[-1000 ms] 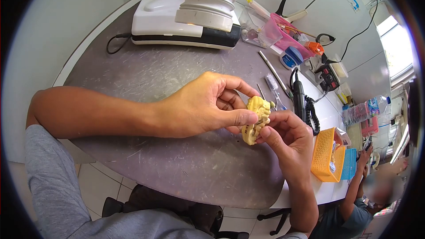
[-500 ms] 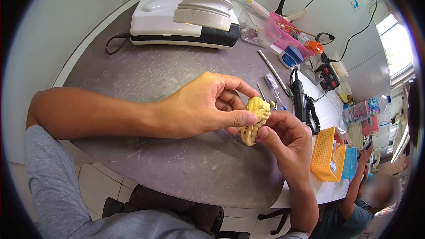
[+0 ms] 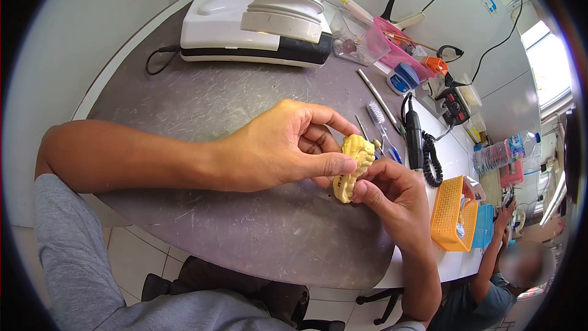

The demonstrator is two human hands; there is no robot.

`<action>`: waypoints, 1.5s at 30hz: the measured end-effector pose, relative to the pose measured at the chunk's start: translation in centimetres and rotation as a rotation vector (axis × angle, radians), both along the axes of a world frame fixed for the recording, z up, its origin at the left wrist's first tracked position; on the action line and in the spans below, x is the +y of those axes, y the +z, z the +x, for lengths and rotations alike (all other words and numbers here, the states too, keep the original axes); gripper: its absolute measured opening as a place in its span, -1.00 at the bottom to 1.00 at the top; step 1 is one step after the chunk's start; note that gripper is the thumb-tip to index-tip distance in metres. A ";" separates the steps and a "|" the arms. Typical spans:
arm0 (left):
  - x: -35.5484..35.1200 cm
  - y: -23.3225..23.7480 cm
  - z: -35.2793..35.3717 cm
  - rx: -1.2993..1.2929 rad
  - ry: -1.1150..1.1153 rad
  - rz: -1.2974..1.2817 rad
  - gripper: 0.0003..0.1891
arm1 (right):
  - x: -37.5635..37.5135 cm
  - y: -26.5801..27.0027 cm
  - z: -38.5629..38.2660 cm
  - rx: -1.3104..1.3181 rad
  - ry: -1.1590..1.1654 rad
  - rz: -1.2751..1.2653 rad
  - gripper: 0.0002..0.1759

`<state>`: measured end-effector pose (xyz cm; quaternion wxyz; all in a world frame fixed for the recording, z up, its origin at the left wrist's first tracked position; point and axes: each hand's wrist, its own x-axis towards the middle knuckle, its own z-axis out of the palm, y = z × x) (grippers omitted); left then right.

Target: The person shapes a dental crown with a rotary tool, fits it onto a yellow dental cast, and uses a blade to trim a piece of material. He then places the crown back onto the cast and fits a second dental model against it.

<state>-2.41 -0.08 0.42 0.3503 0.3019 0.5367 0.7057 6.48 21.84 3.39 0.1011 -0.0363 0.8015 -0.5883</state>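
A yellow dental model (image 3: 351, 175) with moulded teeth is held upright above the grey tabletop, with small dark marks on its lower left side. My left hand (image 3: 297, 147) grips it from the left, thumb across its face and index finger at its top. From the right, my right hand (image 3: 392, 193) pinches its lower right edge between thumb and fingers. Parts of the model are hidden behind my fingertips.
Behind stands a white machine (image 3: 226, 21) under a ribbed hose (image 3: 288, 0). To the right lie a brush (image 3: 375, 113), a black handpiece (image 3: 413, 138), a blue-lidded jar (image 3: 402, 78), a pink basket (image 3: 392, 55) and a yellow basket (image 3: 447, 214). Another person (image 3: 490, 294) sits at lower right.
My right hand has shifted slightly lower and to the left along the model's edge. The model is turned a little. My left hand looks unmoved.
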 end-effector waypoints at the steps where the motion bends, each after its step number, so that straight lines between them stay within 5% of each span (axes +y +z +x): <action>1: 0.0 0.0 0.0 0.001 -0.001 -0.002 -0.46 | 0.0 0.0 0.0 0.000 0.000 0.000 -0.80; 34: 0.1 -0.1 0.1 0.108 -0.018 -0.033 -0.44 | -0.7 -0.6 0.4 0.191 -0.078 0.102 -0.79; 42: 0.2 0.5 0.5 -0.043 0.003 0.020 -0.44 | -0.4 -1.0 0.2 0.440 -0.166 0.159 -0.57; 45: 0.5 0.1 0.5 -0.130 0.029 0.074 -0.45 | 0.1 -0.6 0.1 0.350 -0.120 0.219 -0.52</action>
